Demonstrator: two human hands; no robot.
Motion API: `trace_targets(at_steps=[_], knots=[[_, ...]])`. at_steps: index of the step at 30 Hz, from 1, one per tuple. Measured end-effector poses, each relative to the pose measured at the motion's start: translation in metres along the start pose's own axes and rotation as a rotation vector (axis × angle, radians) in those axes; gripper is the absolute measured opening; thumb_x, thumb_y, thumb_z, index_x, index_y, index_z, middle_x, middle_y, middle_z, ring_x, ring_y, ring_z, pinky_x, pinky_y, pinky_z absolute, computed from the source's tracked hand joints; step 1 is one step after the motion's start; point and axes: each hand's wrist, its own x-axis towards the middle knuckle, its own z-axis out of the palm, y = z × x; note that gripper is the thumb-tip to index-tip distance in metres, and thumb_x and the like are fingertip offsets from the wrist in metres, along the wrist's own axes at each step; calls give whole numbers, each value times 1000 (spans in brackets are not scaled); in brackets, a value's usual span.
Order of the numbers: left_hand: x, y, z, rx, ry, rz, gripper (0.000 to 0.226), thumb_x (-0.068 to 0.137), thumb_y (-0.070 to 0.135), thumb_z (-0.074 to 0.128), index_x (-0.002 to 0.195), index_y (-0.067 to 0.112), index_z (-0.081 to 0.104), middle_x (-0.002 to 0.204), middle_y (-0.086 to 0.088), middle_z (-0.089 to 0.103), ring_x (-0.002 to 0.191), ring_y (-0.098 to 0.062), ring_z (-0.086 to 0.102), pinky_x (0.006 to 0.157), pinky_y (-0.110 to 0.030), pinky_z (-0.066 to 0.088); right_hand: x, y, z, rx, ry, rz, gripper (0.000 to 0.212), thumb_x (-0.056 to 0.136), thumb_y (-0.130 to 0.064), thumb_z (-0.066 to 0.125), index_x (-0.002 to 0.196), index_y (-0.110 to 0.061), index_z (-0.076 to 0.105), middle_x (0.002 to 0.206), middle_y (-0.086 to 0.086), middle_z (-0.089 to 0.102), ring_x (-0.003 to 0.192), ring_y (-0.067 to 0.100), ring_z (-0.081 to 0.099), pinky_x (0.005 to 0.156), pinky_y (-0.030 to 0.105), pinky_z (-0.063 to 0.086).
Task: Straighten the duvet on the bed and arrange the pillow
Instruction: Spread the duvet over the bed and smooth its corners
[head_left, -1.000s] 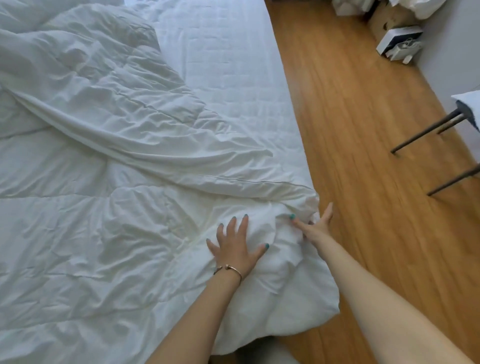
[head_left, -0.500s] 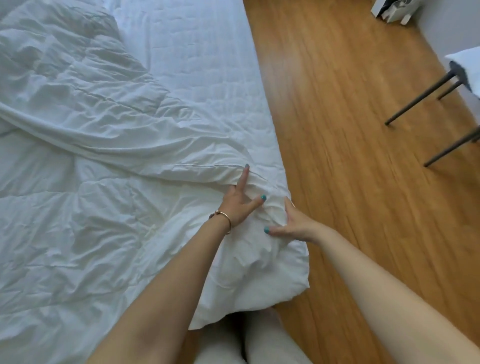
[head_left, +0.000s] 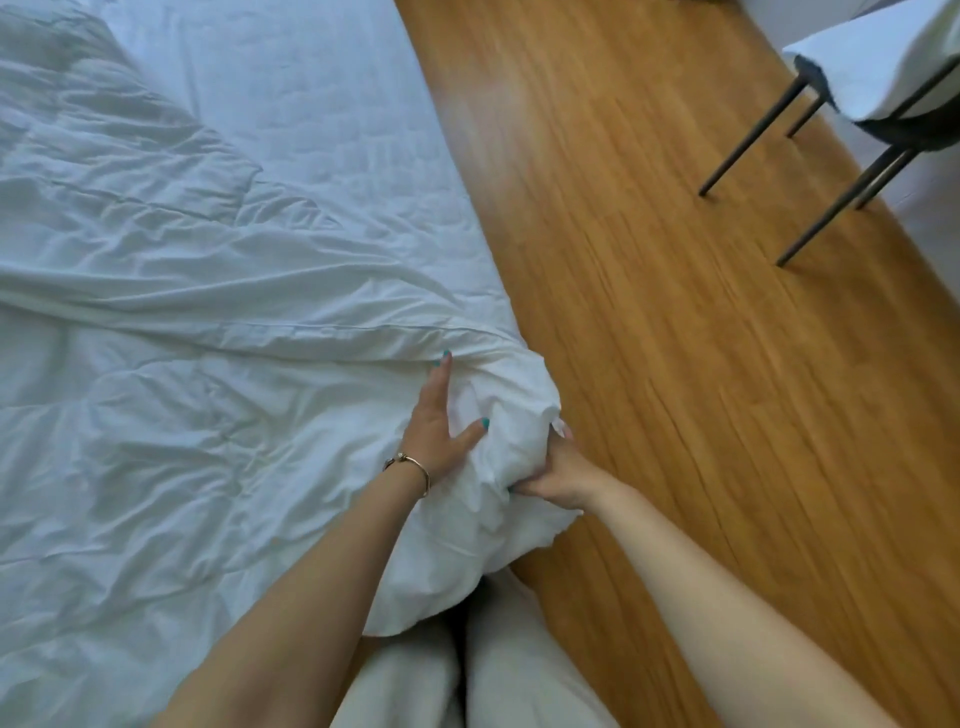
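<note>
Rumpled white duvet (head_left: 208, 415), corner apparently bunched

Duvet (head_left: 182, 415) lies on the bed (head_left: 311, 104), its corner overhanging the right edge — floor (head_left: 649, 312) to the right, chair (head_left: 883, 104) far right.

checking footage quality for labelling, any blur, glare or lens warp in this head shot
Head view: the floor is smeared by motion blur, with a pale glare patch near the bed edge; the chair legs splay and the bed edge bows from wide-angle warp; the left hand and right hand on the duvet stay fairly sharp.
</note>
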Motion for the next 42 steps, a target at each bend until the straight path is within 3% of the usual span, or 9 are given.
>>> trace_targets(at_steps=[4, 8, 11, 14, 17, 20, 25, 30, 42], knots=[[-13, 1, 4, 47, 154, 1, 72, 84, 63, 42, 145, 43, 10, 156, 1, 26, 143, -19, 26, 114, -50, 26, -10, -15, -16, 247, 177, -15, 78, 71, -36, 82, 136, -25, 41, 123, -14, 55, 115, 3, 54, 97, 28, 46], [-21, 22, 16, 269, -48, 23, 65, 78, 79, 27, 133, 70, -8, 161, 8, 7, 148, -20, 2, 114, -60, 5, -43, 9, -64, 444, 331, -49, 44, 77, -28, 80, 113, -23, 56, 107, -8, 65, 92, 0, 63, 70, 13, 47], [-23, 26, 36, 539, -202, -47, 75, 81, 79, 32, 135, 65, -18, 161, 10, -11, 147, -25, -13, 112, -64, 2, -59, 47, -74, 387, 300, 86, 87, 48, -62, 84, 120, -31, 46, 119, -3, 60, 103, 14, 61, 82, 26, 50], [-28, 9, 57, 766, -329, -131, 82, 82, 78, 36, 141, 57, -18, 159, 5, -20, 145, -33, -20, 110, -70, 3, -53, 73, -44, 354, 98, 142, 126, 50, -54, 85, 148, -36, 8, 148, -5, 31, 132, 14, 40, 107, 35, 38], [-36, -4, 70, 884, -363, -183, 89, 80, 76, 42, 144, 53, -17, 157, 3, -28, 141, -38, -29, 107, -72, -1, -37, 79, -21, 263, 117, 81, 97, 83, -22, 71, 153, -37, 5, 153, -13, 21, 138, 5, 26, 110, 24, 25], [-39, -12, 74, 887, -346, -190, 91, 81, 71, 47, 144, 52, -17, 155, 2, -31, 140, -36, -31, 108, -71, 1, -39, 102, -40, -1, 239, 189, 67, 95, -1, 46, 144, -46, 33, 134, 2, 48, 124, 21, 47, 97, 22, 35], [-48, -23, 71, 931, -431, -111, 84, 93, 54, 47, 147, 45, -17, 158, 1, -26, 144, -30, -25, 113, -64, 5, -52, 143, -60, -93, 325, 358, 58, 91, 0, 47, 134, -38, 55, 140, 0, 53, 127, 22, 49, 96, 20, 36], [-75, -44, 44, 821, -344, -140, 79, 95, 39, 48, 151, 39, -8, 161, 0, -14, 147, -26, -14, 119, -49, 4, -44, 102, -6, -284, 362, 537, 70, 84, -10, 54, 147, -29, 30, 152, -1, 17, 136, 25, 23, 104, 37, 36], [-240, -209, -181, 657, -128, -654, 69, 96, 33, 48, 152, 35, 7, 162, 5, -1, 148, -20, 1, 118, -48, 10, 13, -100, 232, -589, -32, 2, 62, 90, -15, 52, 148, -28, 35, 159, -1, 20, 145, 22, 17, 115, 38, 24]])
